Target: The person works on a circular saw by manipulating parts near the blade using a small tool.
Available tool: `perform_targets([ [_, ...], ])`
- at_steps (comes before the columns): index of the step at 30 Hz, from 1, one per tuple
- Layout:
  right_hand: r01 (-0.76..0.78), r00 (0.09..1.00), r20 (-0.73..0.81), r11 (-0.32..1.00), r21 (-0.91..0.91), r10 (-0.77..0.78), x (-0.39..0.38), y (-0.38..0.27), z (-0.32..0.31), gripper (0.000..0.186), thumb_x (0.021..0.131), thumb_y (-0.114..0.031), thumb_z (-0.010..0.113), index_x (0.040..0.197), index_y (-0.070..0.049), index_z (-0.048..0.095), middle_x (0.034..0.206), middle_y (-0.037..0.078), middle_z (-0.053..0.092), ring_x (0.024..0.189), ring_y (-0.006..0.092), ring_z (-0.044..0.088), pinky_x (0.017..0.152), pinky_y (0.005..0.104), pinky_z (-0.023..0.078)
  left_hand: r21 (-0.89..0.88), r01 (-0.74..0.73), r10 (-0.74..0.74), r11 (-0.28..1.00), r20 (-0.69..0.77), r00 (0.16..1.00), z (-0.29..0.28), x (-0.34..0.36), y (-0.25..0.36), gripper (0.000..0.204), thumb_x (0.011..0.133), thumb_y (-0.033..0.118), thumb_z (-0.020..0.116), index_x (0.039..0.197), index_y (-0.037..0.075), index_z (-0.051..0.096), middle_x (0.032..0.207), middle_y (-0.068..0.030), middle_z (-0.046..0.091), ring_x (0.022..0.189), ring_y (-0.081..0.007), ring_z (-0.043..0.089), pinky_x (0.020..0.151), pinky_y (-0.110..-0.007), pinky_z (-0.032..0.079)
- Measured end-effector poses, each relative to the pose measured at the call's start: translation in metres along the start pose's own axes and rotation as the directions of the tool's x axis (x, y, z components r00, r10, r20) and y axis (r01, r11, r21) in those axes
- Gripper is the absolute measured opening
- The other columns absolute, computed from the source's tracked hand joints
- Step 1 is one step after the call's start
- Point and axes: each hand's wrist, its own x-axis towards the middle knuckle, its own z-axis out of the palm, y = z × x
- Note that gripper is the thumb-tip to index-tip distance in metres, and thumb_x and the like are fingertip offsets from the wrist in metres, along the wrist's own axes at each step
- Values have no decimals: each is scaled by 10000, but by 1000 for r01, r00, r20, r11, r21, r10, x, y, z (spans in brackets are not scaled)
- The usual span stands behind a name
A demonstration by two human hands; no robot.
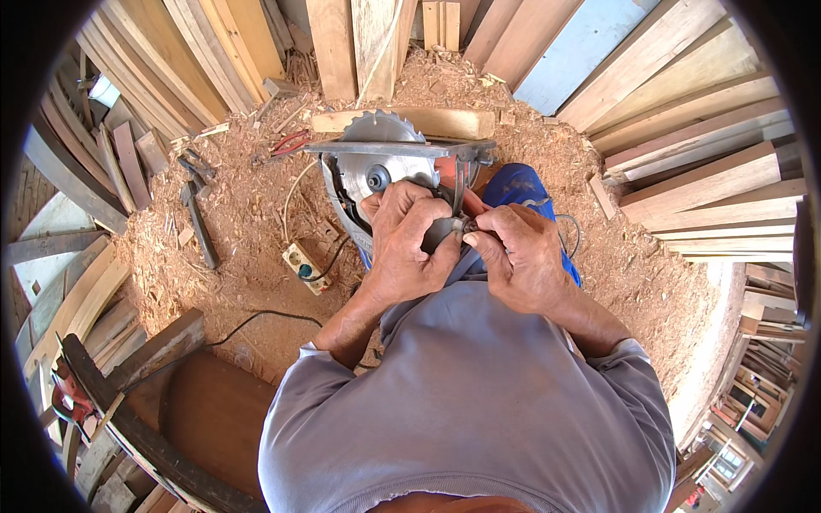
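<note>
A circular saw [338, 192] rests tilted against my lap, its toothed round blade [402, 167] bare and facing up through the base plate [376, 149]. My left hand [406, 244] is closed beside the blade's hub, thumb and fingers around a grey curved metal part [437, 232] at the saw. Facing it, my right hand [523, 256] pinches a small dark metal piece [469, 226] between thumb and forefinger. The two hands nearly meet there. My fingers partly hide the small piece, so its exact kind cannot be made out.
Wood shavings cover the ground. A wooden block [475, 122] lies beyond the saw. To the left are red-handled pliers [289, 144], a hammer [198, 224] and a power strip [305, 267] with a cable. Boards [693, 150] stand around; a wooden bench [209, 410] is lower left.
</note>
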Motion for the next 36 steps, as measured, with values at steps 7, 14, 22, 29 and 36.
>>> perform_targets([
  [7, -1, 1000, 20, 1000, -3, 1, -1, 2, 0, 184, 913, -35, 785, 1011, -9, 632, 768, 148, 645, 691, 348, 649, 590, 464, 491, 12, -6, 6, 1000, -1, 1000, -1, -1, 0, 363, 729, 79, 785, 1067, 114, 656, 955, -56, 586, 913, -273, 568, 825, -446, 307],
  [14, 86, 996, 20, 990, -113, -85, 4, 3, -4, 212, 917, -96, 794, 1033, -12, 636, 798, 146, 658, 699, 353, 638, 617, 471, 505, 9, 2, -2, 1000, 0, 1000, 0, -1, -2, 360, 742, 67, 792, 1069, 122, 654, 960, -51, 592, 940, -263, 575, 862, -429, 308],
  [22, 125, 992, 9, 968, -216, -126, -3, 2, -4, 216, 926, -112, 783, 1043, -1, 640, 822, 153, 675, 706, 359, 647, 624, 474, 522, 17, 16, -16, 1000, 13, 1000, 0, -2, 4, 379, 729, 53, 789, 1074, 131, 653, 972, -47, 598, 950, -251, 578, 872, -425, 306],
  [29, 56, 996, -62, 995, -78, -61, -6, 0, 5, 185, 921, -54, 778, 1025, -1, 634, 802, 164, 686, 701, 363, 679, 621, 476, 535, 20, 15, -15, 1000, -3, 1000, -1, -2, 4, 357, 729, 66, 788, 1056, 122, 657, 946, -48, 593, 922, -260, 574, 831, -436, 307],
  [36, -74, 996, -55, 996, 44, 76, -6, -7, 5, 126, 959, -44, 764, 1020, 6, 667, 822, 181, 696, 687, 342, 676, 623, 420, 515, 12, 3, -3, 1000, 7, 1000, -2, -3, 3, 390, 727, 46, 802, 1077, 138, 658, 963, -37, 592, 931, -235, 574, 856, -425, 301],
])
